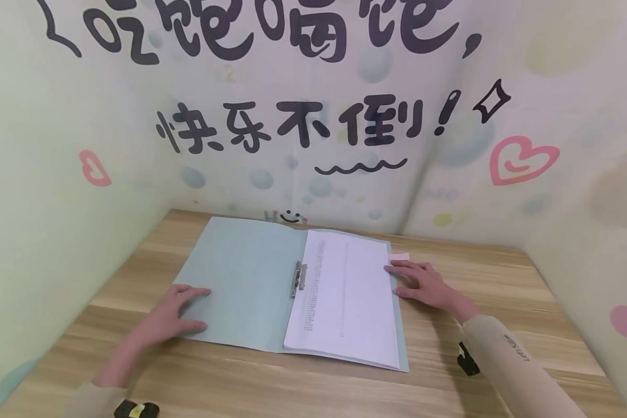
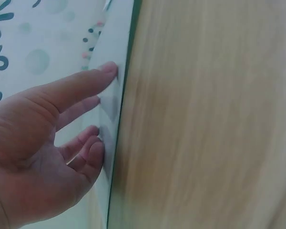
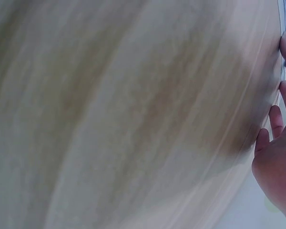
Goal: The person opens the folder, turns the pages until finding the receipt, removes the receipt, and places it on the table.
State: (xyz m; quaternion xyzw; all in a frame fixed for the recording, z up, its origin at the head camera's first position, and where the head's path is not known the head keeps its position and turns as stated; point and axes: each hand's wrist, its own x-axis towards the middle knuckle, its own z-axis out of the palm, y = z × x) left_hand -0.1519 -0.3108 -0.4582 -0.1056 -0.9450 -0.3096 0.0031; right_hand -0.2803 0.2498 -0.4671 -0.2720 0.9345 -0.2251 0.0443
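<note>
At nine and three o'clock, your loose-fingered left hand (image 1: 168,316) and right hand (image 1: 425,287), pushing unevenly, could skew the folder (image 1: 245,278).

pale walls (image 1: 240,191) dotted with soft blue and yellow-green spots stand around three sides of a wood-grained table (image 1: 230,377); bold black chinese lettering (image 1: 304,129) and a smiling pink heart outline (image 1: 520,167) decorate them.
</note>
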